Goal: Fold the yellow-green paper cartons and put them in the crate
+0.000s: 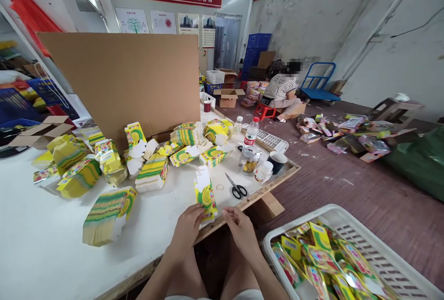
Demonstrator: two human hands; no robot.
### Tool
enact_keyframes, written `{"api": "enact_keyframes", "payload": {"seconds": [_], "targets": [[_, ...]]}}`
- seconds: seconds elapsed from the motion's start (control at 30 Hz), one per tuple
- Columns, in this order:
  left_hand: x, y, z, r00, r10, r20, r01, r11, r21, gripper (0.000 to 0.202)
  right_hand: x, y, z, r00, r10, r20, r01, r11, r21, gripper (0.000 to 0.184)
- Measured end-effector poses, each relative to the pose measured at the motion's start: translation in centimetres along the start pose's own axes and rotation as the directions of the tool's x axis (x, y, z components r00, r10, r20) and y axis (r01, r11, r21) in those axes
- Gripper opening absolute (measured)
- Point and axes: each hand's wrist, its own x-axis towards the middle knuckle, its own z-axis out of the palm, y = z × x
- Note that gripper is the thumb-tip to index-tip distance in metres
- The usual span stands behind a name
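Observation:
At the table's near edge, my left hand (pixel 189 222) grips the lower left side of a yellow and green printed carton (pixel 206 194). White flaps stand out at the carton's far end. Just right of the carton, apart from it, is my right hand (pixel 240 227) with curled fingers and nothing visible in them. Black-handled scissors (pixel 237 190) lie beyond my right hand, and a rubber band (pixel 219 187) lies beside the carton. Bundles of flat cartons (pixel 108 217) are on the white table (pixel 45 244) to the left, with more bundles (pixel 152 173) farther back.
A white basket (pixel 333 208) of filled yellow packs stands at the lower right. A glass jar (pixel 249 160), water bottle (pixel 251 132), white bottle (pixel 263 172) and dark mug (pixel 277 163) line the table's right side. Behind stands a cardboard sheet (pixel 138 82). A person (pixel 280 87) sits on a red stool.

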Motion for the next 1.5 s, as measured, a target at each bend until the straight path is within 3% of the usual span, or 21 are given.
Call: {"api": "enact_keyframes", "payload": {"seconds": [0.17,0.23,0.3,0.4,0.53,0.6,0.73,0.93,1.1,1.23,1.37,1.5], "targets": [[-0.5,0.3,0.1,0.999,-0.023,0.033,0.027,0.988,-0.154,0.037,2.2,1.2,2.4,0.992,0.026,-0.126,-0.012,0.994,0.104,0.038],[-0.7,0.6,0.0,0.998,-0.055,0.013,0.057,0.966,-0.254,0.036,2.3,0.7,2.4,0.991,0.031,-0.132,-0.009,0.986,0.166,0.038],[-0.8,1.1,-0.4,0.994,-0.101,-0.027,0.083,0.921,-0.381,0.049,1.8,-0.2,1.9,0.995,0.036,-0.096,-0.01,0.966,0.257,0.041],[-0.9,2.4,-1.0,0.99,-0.139,0.021,0.124,0.79,-0.6,0.063,-0.1,-1.6,1.0,0.997,0.061,0.043,-0.073,0.917,0.393,0.049],[-1.7,4.3,-1.1,0.966,-0.123,0.226,0.254,0.584,-0.771,0.059,-3.1,-2.5,0.8,0.968,0.132,0.212,-0.219,0.855,0.469,0.047],[-2.3,4.8,-0.9,0.954,-0.114,0.278,0.296,0.506,-0.81,0.057,-4.0,-2.4,0.8,0.953,0.158,0.259,-0.272,0.823,0.499,0.044],[-3.3,4.9,-0.5,0.951,-0.139,0.276,0.309,0.424,-0.851,0.051,-4.2,-2.2,0.7,0.968,0.085,0.235,-0.183,0.883,0.432,0.042],[-3.3,5.1,-0.4,0.948,-0.24,0.211,0.298,0.422,-0.856,0.042,-4.2,-3.0,0.7,0.97,0.061,0.234,-0.138,0.934,0.33,0.043],[-3.1,5.2,0.2,0.954,-0.256,0.159,0.271,0.499,-0.823,0.037,-4.9,-2.8,1.2,0.983,0.066,0.173,-0.106,0.966,0.236,0.042],[-3.9,5.4,0.1,0.96,-0.251,0.124,0.251,0.576,-0.778,0.055,-5.0,-1.7,1.1,0.993,-0.014,0.114,-0.001,0.992,0.128,0.032],[-4.8,5.7,-0.9,0.97,-0.16,0.185,0.244,0.661,-0.71,0.072,-4.5,-1.3,0.0,0.97,-0.186,0.158,0.174,0.981,0.086,0.046],[-5.0,5.7,-1.8,0.953,-0.038,0.302,0.258,0.625,-0.736,0.064,-4.3,-2.2,-1.1,0.927,-0.244,0.284,0.198,0.963,0.182,0.047]]}}
